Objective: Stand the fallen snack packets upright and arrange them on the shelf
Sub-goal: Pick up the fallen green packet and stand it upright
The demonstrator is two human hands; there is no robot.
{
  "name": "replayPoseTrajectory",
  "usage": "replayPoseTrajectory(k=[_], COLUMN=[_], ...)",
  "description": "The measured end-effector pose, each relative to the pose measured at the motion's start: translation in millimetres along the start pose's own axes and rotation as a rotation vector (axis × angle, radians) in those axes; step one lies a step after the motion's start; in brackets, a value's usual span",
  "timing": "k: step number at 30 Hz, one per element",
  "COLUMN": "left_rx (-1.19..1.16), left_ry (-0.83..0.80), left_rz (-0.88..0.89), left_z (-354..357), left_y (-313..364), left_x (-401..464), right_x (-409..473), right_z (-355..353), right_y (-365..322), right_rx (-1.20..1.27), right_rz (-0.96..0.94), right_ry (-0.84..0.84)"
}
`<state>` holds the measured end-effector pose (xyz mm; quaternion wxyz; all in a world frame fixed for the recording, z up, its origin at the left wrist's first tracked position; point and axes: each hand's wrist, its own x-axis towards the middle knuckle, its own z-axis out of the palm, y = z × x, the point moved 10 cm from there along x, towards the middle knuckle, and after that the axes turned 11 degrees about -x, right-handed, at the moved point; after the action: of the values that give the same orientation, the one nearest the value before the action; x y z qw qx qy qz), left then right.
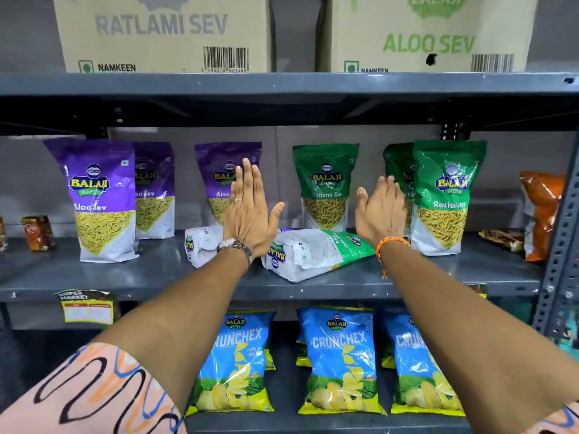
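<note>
Two bare forearms reach forward and up from the bottom corners toward the middle shelf (156, 277) of a grey metal rack. The left hand (249, 211) is raised flat, fingers straight and close together, pointing up, thumb spread to the side, its back facing the camera. It holds nothing. A ring sits on one finger and a metal watch (235, 247) circles the wrist. The right hand (380, 211) is also open and empty, fingers together and tilted slightly left, thumb out; an orange thread bracelet (391, 244) is tied at its wrist. Both hands hover just above two fallen packets, without touching them.

The fallen green packet (316, 253) lies on its side between the hands, its white back upward. A fallen purple-and-white packet (202, 245) lies partly hidden behind the left wrist.

Upright behind them on the same shelf stand three purple Aloo Sev packets, the nearest at the left (100, 198), and green Ratlami Sev packets, one in the middle (326, 186) and one at the right front (446, 195), with another partly hidden behind it. An orange packet (542, 214) stands at the far right.

Above, two cardboard boxes (163, 32) rest on the top shelf. Below, blue Crunchex chip bags (340, 358) stand in a row. A patterned peach sleeve (94, 393) covers the left upper arm.
</note>
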<state>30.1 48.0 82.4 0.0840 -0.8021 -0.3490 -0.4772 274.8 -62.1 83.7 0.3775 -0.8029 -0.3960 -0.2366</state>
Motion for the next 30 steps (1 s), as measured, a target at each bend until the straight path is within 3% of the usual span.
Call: replayPoseTrajectory(k=[6, 10, 13, 15, 18, 23, 26, 30], left_rx=[-0.088, -0.208, -0.281, -0.304, -0.376, -0.654, -0.855, -0.939], left_ry=[-0.326, -0.431, -0.425, -0.391, -0.33, -0.186, -0.105, -0.001], left_rz=[-0.243, -0.343, -0.421, -0.449, -0.5, -0.695, -0.801, -0.766], left_z=[46, 56, 60, 60, 61, 65, 68, 75], left_y=[-16, -12, -14, -16, -20, -39, -47, -37], left_x=[-14, -22, -26, -26, -24, -32, -40, -38], right_x=[-28, -40, -11, -11, -22, -18, 8, 52], right_z=[54, 115, 179, 171, 139, 101, 90, 71], right_y=[56, 50, 78, 82, 67, 57, 47, 34], right_rx=[0.17, 0.69, 0.718, 0.675, 0.818, 0.952, 1.051, 1.067], right_rz=[0.565, 0.639, 0.657, 0.7, 0.718, 0.744, 0.665, 0.535], right_ry=[-0.319, -0.589, -0.554, -0.496, -0.432, -0.154, -0.112, -0.102])
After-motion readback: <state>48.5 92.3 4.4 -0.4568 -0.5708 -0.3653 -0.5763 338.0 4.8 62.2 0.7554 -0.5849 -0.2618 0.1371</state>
